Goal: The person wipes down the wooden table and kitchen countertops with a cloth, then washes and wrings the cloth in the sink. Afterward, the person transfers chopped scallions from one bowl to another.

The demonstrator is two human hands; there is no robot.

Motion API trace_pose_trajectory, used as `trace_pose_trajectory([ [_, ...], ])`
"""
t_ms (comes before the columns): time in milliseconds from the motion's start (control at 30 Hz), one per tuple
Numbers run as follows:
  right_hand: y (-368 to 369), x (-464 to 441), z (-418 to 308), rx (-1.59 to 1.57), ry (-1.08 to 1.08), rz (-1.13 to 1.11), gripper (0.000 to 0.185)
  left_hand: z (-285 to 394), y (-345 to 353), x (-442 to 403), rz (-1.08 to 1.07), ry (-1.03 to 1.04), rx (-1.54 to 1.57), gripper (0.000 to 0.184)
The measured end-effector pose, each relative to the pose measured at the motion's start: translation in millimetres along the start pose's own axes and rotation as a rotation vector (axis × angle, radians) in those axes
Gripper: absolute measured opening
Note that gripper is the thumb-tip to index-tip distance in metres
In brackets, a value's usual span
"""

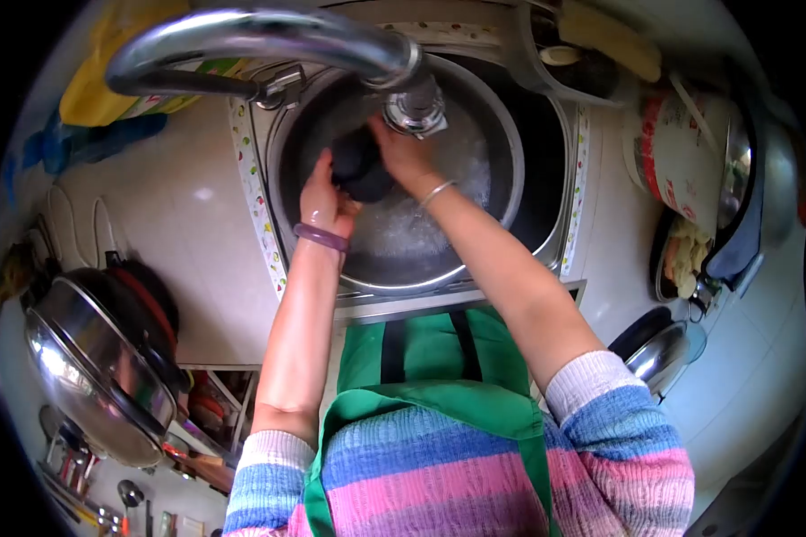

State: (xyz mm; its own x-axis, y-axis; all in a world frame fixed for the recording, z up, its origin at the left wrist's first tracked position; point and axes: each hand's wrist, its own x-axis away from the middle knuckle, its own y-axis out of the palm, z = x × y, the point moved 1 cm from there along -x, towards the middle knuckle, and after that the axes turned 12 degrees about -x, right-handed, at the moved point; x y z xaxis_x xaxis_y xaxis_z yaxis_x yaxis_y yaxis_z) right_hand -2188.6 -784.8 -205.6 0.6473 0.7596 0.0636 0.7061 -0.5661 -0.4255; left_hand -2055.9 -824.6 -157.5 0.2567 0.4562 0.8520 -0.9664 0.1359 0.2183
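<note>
My left hand (330,197) grips a dark, rounded thing (360,166) from its left side, thumb up along its edge. Its kind is hard to make out; it looks black and smooth. My right hand (407,154) is against or close beside its right side, under the tap's spout (414,112), with its fingers blurred and partly hidden. Both hands are over a large round metal basin (513,148) holding water with some bubbles. The basin stands in the sink (546,201).
The curved metal tap (269,45) arches over the basin's upper left. Yellow packaging (98,85) and a blue plastic bag (72,143) lie at upper left. A lidded pan (98,358) is at left. Containers (681,157) and a metal lid (658,353) are at right.
</note>
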Motion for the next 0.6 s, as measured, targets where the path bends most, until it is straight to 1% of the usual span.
trace_pose_trajectory([
  [67, -12.4, 4.6, 19.4, 0.214, -0.060, -0.051, 0.023, 32.3, 9.3, 27.0, 0.109, -0.083, -0.024, 0.059],
  [100, -18.7, 6.6, 24.2, 0.322, -0.085, -0.071, 0.022, 24.4, -8.9, 15.0, -0.048, -0.034, -0.030, 0.071],
  [200, -36.4, 9.2, 1.8, 0.379, 0.050, -0.481, 0.023, 24.9, -0.4, 27.0, 0.061, -0.099, -0.104, 0.074],
  [233, -36.3, 6.8, 15.2, 0.437, 0.059, -0.441, 0.024, 22.8, -3.4, 24.4, 0.066, -0.118, -0.113, 0.078],
  [300, -30.5, 2.0, 47.9, 0.554, 0.080, -0.354, 0.027, 23.2, -1.3, 27.6, 0.043, -0.133, -0.107, 0.078],
  [333, -32.6, 5.0, 27.6, 0.338, 0.051, -0.371, 0.028, 23.7, 1.2, 29.9, 0.028, -0.143, -0.106, 0.078],
  [400, -39.4, 21.5, -29.3, -0.087, -0.010, -0.390, 0.030, 23.3, 6.6, 28.7, -0.086, -0.148, -0.079, 0.075],
  [433, -45.0, 30.1, -67.4, -0.167, 0.045, -0.398, 0.028, 23.1, 10.3, 26.1, -0.145, -0.148, -0.063, 0.074],
  [467, -49.6, 42.6, -101.0, -0.249, 0.104, -0.405, 0.026, 18.8, 6.9, 18.1, -0.237, -0.089, -0.028, 0.071],
  [500, -52.4, 53.4, -119.7, -0.255, 0.011, -0.410, 0.025, 11.6, -1.7, 4.2, -0.333, -0.029, 0.005, 0.068],
  [533, -53.5, 61.6, -132.6, -0.262, -0.084, -0.414, 0.023, 27.4, 13.4, 16.1, -0.428, 0.034, 0.037, 0.065],
  [567, -52.8, 70.2, -142.2, -0.310, -0.086, -0.411, 0.021, 32.8, 22.7, 41.9, -0.296, -0.083, 0.078, 0.053],
  [600, -49.6, 76.7, -148.8, -0.360, -0.087, -0.409, 0.018, 28.5, 19.6, 35.3, -0.362, -0.082, 0.110, 0.050],
])
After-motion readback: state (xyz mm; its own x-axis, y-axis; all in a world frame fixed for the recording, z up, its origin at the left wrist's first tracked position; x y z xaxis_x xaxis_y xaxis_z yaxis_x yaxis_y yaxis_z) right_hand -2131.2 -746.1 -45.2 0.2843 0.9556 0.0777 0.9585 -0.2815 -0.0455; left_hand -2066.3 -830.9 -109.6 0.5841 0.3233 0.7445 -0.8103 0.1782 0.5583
